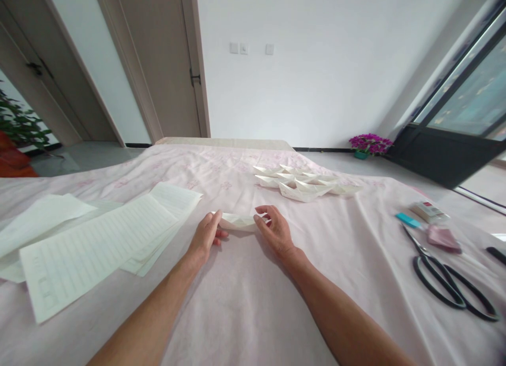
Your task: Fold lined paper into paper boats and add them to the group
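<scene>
A folded paper boat (pixel 238 222), long and pale cream, spans the gap between my two hands just above the cloth. At its left end my left hand (pixel 206 233) pinches it between thumb and fingers. The opposite end is gripped by my right hand (pixel 274 229), thumb in front and fingers curled behind. Several finished-looking paper boats (pixel 304 183) sit grouped beyond my right hand. Lined paper sheets (pixel 98 245) lie in an overlapping pile to the left of my left hand.
Black-handled scissors (pixel 443 271) rest on the pink cloth (pixel 237 308) at the right. Near them are a blue object (pixel 408 220), a clear-wrapped pack (pixel 428 211) and a folded pink piece (pixel 443 238). Magenta flowers (pixel 370 143) stand on the floor beyond the table.
</scene>
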A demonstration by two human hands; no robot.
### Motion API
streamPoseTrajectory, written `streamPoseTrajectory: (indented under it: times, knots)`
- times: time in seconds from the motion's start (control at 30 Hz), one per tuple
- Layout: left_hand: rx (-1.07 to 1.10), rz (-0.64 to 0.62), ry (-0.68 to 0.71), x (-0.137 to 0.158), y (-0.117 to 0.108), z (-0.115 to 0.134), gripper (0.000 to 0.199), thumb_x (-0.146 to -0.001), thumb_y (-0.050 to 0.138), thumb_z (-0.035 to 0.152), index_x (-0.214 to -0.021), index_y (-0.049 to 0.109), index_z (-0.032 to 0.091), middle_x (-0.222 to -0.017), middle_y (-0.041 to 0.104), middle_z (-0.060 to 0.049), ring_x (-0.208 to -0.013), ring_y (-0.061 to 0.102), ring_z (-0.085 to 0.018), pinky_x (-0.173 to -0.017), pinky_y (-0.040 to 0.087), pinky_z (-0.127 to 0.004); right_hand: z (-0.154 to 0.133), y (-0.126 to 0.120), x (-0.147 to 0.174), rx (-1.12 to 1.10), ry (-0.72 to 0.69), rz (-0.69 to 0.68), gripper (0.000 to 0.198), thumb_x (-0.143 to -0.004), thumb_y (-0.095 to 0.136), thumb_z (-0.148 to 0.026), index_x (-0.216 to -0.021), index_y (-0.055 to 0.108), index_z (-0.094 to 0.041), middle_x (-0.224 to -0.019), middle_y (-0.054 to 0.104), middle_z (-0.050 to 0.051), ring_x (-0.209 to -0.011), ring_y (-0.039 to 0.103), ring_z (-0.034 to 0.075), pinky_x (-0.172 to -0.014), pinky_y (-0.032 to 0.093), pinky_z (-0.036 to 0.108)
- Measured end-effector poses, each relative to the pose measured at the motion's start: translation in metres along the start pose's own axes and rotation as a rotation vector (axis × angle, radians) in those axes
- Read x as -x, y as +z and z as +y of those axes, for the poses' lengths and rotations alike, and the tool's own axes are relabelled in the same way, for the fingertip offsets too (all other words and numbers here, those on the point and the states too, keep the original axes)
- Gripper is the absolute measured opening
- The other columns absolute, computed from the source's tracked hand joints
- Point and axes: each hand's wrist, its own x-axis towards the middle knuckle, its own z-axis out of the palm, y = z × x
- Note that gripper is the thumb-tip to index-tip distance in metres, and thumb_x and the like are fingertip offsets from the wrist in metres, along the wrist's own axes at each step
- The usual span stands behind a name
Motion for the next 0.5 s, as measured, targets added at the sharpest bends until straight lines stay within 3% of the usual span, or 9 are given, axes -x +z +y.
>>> streamPoseTrajectory:
  times: [0.23, 0.5]
  knots:
    - [-0.08, 0.075, 0.058, -0.001, -0.005, 0.001, 0.04, -0.078, 0.058, 0.048, -0.101, 0.067, 0.016, -0.092, 0.069, -0.008, -0.056, 0.06, -0.011, -0.039, 0.032, -0.018, -0.004, -0.004, 0.003, -0.061, -0.028, -0.023, 0.021, -0.09, 0.052, -0.033, -0.1, 0.067, -0.021, -0.1, 0.064, 0.005, -0.083, 0.06, 0.017, -0.072, 0.048, 0.028]
    - [-0.161, 0.12, 0.181, -0.003, -0.012, -0.006, 0.038, -0.078, 0.058, 0.045, -0.099, 0.071, 0.017, -0.078, 0.068, -0.006, -0.054, 0.058, -0.012, -0.04, 0.03, -0.02, -0.009, -0.008, 0.007, -0.095, -0.101, -0.059, 0.019, -0.091, 0.051, -0.032, -0.094, 0.066, -0.022, -0.098, 0.064, 0.005, -0.087, 0.06, 0.017, -0.071, 0.047, 0.027]
